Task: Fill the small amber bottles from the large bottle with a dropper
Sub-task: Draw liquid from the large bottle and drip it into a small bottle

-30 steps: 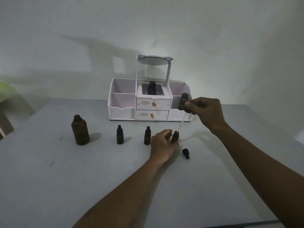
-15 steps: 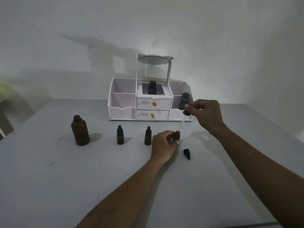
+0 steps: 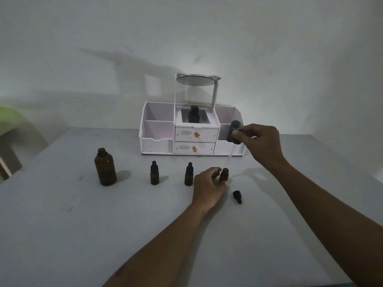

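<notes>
The large amber bottle (image 3: 105, 167) stands uncapped at the left of the grey table (image 3: 83, 235). Two small capped amber bottles (image 3: 154, 173) (image 3: 189, 174) stand in a row to its right. My left hand (image 3: 208, 188) grips a third small bottle (image 3: 224, 175), which is open, at its base. My right hand (image 3: 261, 142) holds a dropper (image 3: 233, 135) by its black bulb, with the glass tube (image 3: 229, 157) slanting down to just above the open bottle's mouth. That bottle's small black dropper cap (image 3: 237, 196) lies on the table to the right of my left hand.
A white cosmetic organiser (image 3: 191, 135) with two drawers and a round mirror (image 3: 195, 80) stands against the wall behind the bottles; a dark bottle (image 3: 194, 114) sits in its top compartment. A green object (image 3: 8, 119) is at the far left edge.
The dropper tip has lifted slightly away from the open small bottle's mouth. My left hand keeps its hold on the bottle, and both hands stay nearly in place.
</notes>
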